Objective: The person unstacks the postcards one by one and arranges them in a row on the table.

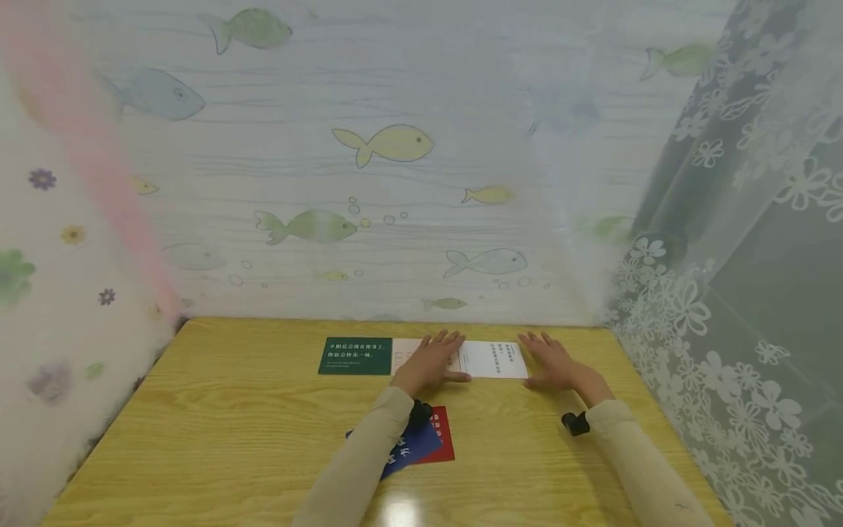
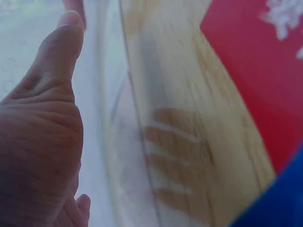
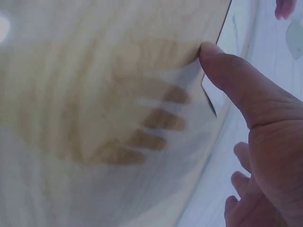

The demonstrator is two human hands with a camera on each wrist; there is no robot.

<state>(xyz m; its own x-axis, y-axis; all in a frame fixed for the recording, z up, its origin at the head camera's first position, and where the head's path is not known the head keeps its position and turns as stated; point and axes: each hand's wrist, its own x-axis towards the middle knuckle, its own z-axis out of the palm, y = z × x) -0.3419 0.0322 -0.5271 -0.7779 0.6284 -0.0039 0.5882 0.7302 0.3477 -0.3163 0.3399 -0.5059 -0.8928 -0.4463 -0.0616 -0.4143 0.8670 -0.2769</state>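
Observation:
In the head view a row of cards lies along the table's far side: a dark green card (image 1: 356, 356) with white writing, a pale pinkish card (image 1: 403, 350) and a white card (image 1: 484, 359). My left hand (image 1: 431, 362), fingers extended, covers much of the pinkish card, its thumb by the white card's left end. At the white card's right end is my right hand (image 1: 556, 366), fingers spread; in the right wrist view its thumb (image 3: 227, 71) meets the card's edge. A blue card (image 1: 415, 445) overlaps a red card (image 1: 444, 443) nearer me, partly hidden by the left sleeve.
The wood-grain table (image 1: 230, 424) reaches back to a wall covering (image 1: 395, 190) printed with fish. A sheer white-flowered curtain (image 1: 724, 351) hangs along the right side. Small black devices sit on both wrists. Shadows or reflections of the fingers show on the glossy tabletop.

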